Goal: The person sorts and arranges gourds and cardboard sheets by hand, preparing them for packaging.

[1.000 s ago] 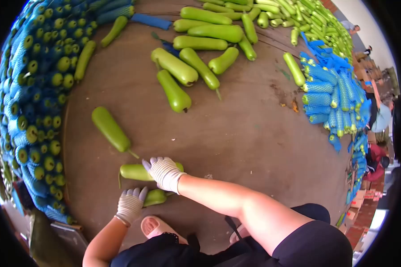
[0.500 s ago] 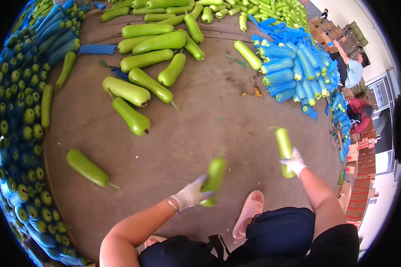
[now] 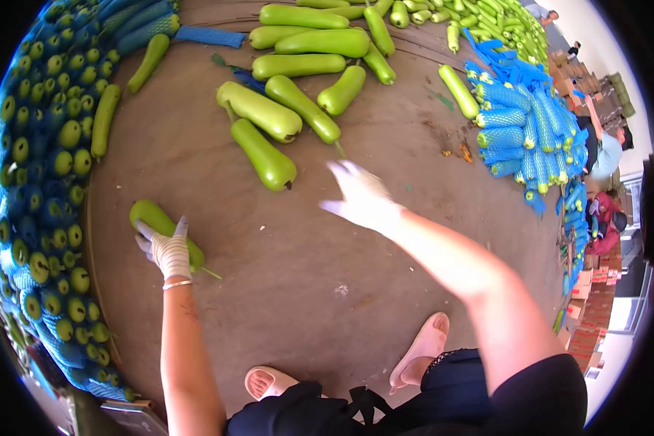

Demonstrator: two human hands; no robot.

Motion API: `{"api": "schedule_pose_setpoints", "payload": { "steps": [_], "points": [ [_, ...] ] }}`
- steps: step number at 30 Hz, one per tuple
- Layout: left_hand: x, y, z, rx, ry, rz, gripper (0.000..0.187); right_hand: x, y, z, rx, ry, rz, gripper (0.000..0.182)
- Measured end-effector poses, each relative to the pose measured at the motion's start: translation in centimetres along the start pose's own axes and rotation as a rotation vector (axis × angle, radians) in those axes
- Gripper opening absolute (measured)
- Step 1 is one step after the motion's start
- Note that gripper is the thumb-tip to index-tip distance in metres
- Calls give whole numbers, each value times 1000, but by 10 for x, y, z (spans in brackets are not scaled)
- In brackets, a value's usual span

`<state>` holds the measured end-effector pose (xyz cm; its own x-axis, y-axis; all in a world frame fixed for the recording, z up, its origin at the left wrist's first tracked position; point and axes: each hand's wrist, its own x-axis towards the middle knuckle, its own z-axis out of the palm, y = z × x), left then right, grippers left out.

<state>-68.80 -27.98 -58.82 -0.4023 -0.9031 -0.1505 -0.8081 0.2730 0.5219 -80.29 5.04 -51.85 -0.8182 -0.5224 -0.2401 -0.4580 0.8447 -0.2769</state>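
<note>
My left hand (image 3: 168, 251), in a whitish glove, is closed around a green bottle gourd (image 3: 150, 212) on the floor at the left. The gourd's thin stem points toward the lower right. My right hand (image 3: 362, 198), also gloved, is stretched out over the middle of the floor, fingers apart and nothing held. It is somewhat blurred. Just beyond it lies a loose group of bottle gourds; nearest are a dark green gourd (image 3: 264, 154) and a slimmer gourd (image 3: 303, 109).
A tall stack of gourds in blue net sleeves (image 3: 40, 218) lines the left side. More netted gourds (image 3: 527, 134) are piled at the right, with a large heap of bare gourds (image 3: 498, 33) behind. Other people (image 3: 607, 152) and cartons (image 3: 592, 309) are at far right.
Both hands held a gourd earlier; neither of those gourds shows now. My left hand has moved left onto the lying gourd, and my right hand has swung left, emptied. The view has shifted.
</note>
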Motion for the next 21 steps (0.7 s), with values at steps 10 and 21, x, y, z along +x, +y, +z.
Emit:
{"api": "schedule_pose_setpoints", "payload": {
  "steps": [10,21],
  "points": [
    [8,-56,-20,-758,-349,73,99,67,-39,33,649,-166,218,73],
    [-175,76,31,-295,-1604,396,107,-320,231,-20,809,45,1024,74]
  ]
}}
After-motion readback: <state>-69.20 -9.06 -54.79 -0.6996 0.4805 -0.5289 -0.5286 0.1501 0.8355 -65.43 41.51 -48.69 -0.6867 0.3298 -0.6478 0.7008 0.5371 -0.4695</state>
